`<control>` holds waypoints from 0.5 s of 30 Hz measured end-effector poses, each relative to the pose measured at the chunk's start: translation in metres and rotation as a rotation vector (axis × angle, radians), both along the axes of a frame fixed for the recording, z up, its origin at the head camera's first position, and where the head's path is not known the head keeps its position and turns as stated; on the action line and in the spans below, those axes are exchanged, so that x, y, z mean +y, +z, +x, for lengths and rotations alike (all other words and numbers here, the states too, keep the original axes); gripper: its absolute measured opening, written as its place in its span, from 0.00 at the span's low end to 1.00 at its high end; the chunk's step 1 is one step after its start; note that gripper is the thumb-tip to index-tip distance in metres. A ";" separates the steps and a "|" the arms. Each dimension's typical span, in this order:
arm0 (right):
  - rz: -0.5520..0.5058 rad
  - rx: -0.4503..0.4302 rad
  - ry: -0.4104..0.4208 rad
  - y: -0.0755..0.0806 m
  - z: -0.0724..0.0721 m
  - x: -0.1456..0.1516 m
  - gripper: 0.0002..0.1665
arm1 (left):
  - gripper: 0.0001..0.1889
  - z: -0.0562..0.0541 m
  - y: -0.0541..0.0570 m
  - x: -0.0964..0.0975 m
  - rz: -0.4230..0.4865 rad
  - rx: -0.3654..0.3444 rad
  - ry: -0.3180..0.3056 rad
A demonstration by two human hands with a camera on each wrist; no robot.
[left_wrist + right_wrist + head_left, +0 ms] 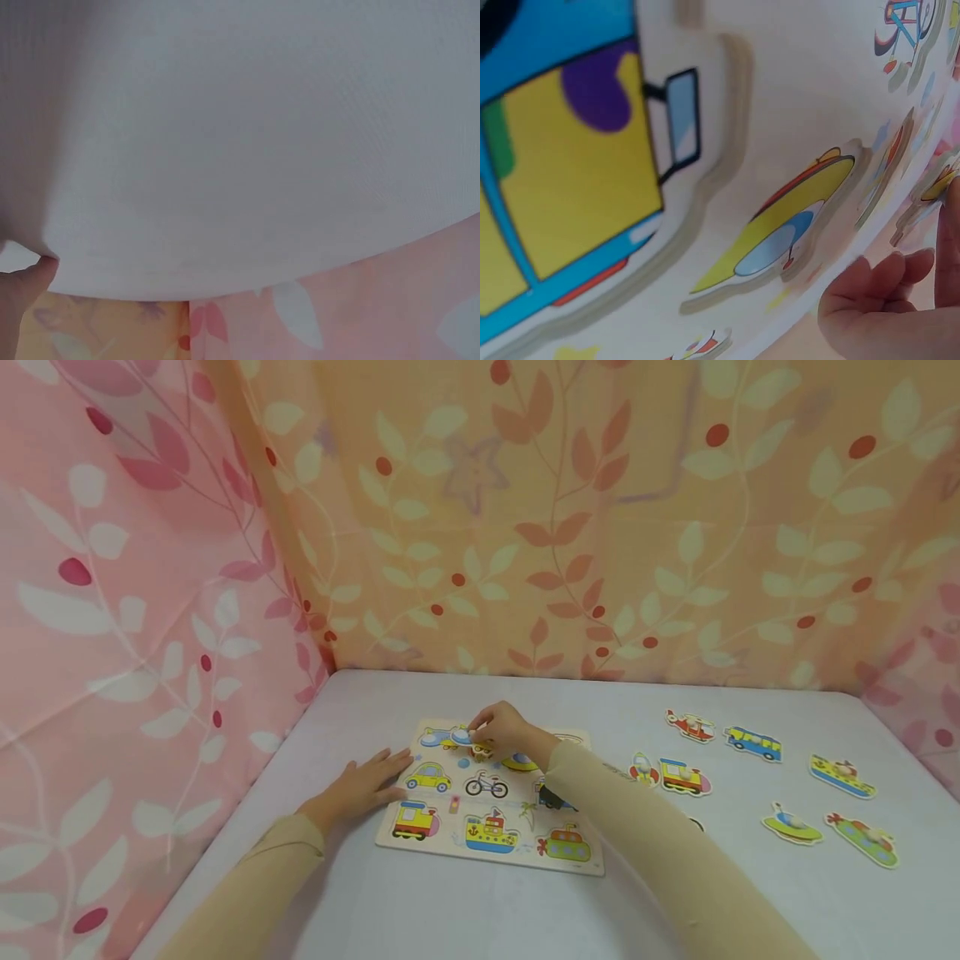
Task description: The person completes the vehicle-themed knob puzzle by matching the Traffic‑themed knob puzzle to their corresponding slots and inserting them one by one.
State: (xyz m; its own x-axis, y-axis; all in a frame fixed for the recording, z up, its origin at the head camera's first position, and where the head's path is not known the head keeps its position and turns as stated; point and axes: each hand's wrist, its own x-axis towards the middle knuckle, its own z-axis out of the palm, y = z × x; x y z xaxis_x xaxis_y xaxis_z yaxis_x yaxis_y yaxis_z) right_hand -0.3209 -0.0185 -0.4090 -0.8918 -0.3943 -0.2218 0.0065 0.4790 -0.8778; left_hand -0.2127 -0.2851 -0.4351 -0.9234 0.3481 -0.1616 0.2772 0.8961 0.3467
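Pinching a puzzle piece (460, 737), the right fingers (488, 725) curl inward.

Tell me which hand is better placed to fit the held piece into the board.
Right, I judge: the right hand pinches the piece over the puzzle board. The left hand holds no piece and rests at the board's left edge.
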 end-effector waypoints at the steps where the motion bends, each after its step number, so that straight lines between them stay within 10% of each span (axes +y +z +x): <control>1: -0.021 -0.030 -0.016 0.000 0.000 -0.002 0.05 | 0.37 0.000 0.000 0.000 0.001 0.001 -0.001; 5: -0.071 -0.082 -0.058 -0.002 0.000 -0.009 0.06 | 0.37 0.000 -0.001 0.000 0.000 0.005 0.001; 15: 0.076 0.097 -0.026 -0.007 -0.002 -0.027 0.08 | 0.38 0.000 0.000 0.001 -0.009 -0.022 0.005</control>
